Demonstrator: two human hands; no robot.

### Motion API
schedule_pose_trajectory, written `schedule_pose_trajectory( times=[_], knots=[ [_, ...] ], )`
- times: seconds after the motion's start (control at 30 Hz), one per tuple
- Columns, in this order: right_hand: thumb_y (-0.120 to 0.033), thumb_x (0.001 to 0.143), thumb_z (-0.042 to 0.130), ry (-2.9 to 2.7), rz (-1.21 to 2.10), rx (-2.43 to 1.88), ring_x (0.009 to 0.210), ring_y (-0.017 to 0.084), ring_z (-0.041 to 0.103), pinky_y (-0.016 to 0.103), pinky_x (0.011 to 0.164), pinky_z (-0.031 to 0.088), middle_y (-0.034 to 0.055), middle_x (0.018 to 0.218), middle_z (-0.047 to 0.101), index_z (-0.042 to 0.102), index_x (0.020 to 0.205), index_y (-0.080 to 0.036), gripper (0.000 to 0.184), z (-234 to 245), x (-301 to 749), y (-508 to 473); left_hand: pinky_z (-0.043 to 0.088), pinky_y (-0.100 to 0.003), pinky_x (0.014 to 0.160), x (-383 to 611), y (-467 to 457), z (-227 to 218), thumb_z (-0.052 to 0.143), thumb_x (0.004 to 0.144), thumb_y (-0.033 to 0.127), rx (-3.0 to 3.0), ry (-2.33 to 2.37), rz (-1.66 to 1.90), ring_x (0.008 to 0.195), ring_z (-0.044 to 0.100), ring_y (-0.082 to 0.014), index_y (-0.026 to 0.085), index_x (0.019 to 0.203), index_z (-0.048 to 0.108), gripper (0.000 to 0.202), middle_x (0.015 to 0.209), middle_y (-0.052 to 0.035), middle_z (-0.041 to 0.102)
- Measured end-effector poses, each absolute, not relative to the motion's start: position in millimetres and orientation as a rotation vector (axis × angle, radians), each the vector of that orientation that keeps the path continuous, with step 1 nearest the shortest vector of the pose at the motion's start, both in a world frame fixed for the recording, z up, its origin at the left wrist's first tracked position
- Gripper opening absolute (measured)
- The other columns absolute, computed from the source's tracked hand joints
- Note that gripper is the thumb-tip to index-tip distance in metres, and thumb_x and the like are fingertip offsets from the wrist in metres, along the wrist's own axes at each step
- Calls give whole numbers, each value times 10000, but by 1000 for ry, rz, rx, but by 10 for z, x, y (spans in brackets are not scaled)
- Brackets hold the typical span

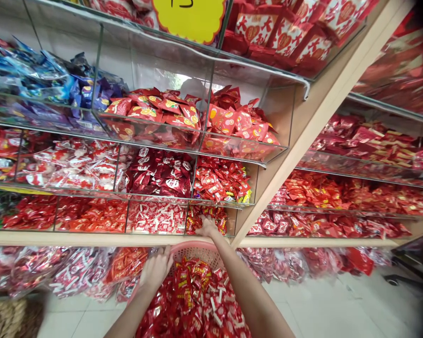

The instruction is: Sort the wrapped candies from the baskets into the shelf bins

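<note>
A pink plastic basket [196, 245] with a perforated wall stands in front of me, heaped with red-wrapped candies [193, 300], some with yellow lettering and some with white. My left hand [157, 268] is closed over the basket's left rim. Beyond the far rim, my right hand [207, 227] reaches into a small bottom-row bin of dark red candies with yellow print [218, 216]. Its thumb and fingers look apart, and the fingertips are among the candies. No candy shows clearly in that hand.
Clear-walled shelf bins hold red candy packets [162, 108], blue packets [24, 70] and maroon packets [158, 173]. A slanting wooden post [285, 155] divides the shelves. Bagged candies [81, 272] lie below the wooden ledge [91, 238]. A yellow price sign [193, 21] hangs above.
</note>
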State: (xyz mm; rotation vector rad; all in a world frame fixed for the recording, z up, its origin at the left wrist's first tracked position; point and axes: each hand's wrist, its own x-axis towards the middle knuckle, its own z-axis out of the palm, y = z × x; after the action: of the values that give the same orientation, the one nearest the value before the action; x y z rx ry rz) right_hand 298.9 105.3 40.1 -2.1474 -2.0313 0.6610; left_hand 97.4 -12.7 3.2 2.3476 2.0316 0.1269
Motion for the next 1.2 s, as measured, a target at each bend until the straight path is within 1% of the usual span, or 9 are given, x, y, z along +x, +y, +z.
schedule_pose_trajectory(
  times=[0.1,0.27,0.4,0.5,0.7,0.83,0.93,1.03,1.2],
  knots=[
    [-299,678,645,-2052,569,-2115,1176,313,435,389,826,426,141,1276,457,441,1258,-244,617,396,3025,1040,500,-327,622,982,-128,38,252,906,284,2354,2030,121,750,658,-231,140,1222,487,419,1041,-167,638],
    [-323,679,694,-2174,504,-2072,1155,342,449,400,802,426,173,1247,458,427,1247,-229,635,396,2969,1064,496,-333,617,998,-124,53,254,904,270,2366,2021,120,746,655,-236,138,1208,491,408,1035,-169,639],
    [-355,758,631,-2163,505,-2046,1096,290,505,359,782,421,145,1214,473,447,1208,-250,498,346,2967,1074,496,-332,636,999,-118,46,254,907,283,2355,2030,110,762,651,-232,147,1216,484,409,1032,-161,640],
    [-352,807,574,-2099,515,-1976,989,234,562,315,759,414,112,1160,500,496,1147,-249,364,274,3018,1063,498,-333,647,998,-113,31,254,908,287,2353,2040,87,786,650,-237,144,1229,479,418,1028,-161,640],
    [-314,806,579,-1952,536,-1778,812,150,572,239,695,407,45,997,544,600,917,-227,143,182,3108,1044,499,-329,625,996,-113,14,244,911,285,2341,2047,93,757,652,-231,148,1258,456,428,1041,-169,631],
    [-291,688,704,-1935,587,-1819,708,131,562,238,647,412,34,979,533,616,869,-220,213,125,3105,1090,502,-337,653,996,-118,27,253,908,289,2321,2039,75,780,647,-228,150,1262,449,428,1056,-171,622],
    [-279,639,741,-1935,606,-1851,667,135,560,252,625,417,48,973,532,633,833,-205,234,88,3086,1130,503,-347,668,993,-112,25,243,908,292,2328,2030,76,782,643,-230,148,1254,458,431,1041,-164,626],
    [-296,659,728,-1929,601,-1835,701,145,572,252,651,428,60,975,544,651,812,-192,200,88,3078,1134,504,-349,648,988,-103,9,231,908,287,2353,2026,72,769,643,-237,143,1252,460,437,1035,-164,628],
    [-318,717,680,-1912,552,-1749,862,169,576,250,765,433,73,979,576,658,861,-172,206,144,3134,1079,504,-334,628,978,-94,-14,227,910,284,2378,2032,94,767,646,-233,139,1232,464,425,1027,-155,632]
  ],
)
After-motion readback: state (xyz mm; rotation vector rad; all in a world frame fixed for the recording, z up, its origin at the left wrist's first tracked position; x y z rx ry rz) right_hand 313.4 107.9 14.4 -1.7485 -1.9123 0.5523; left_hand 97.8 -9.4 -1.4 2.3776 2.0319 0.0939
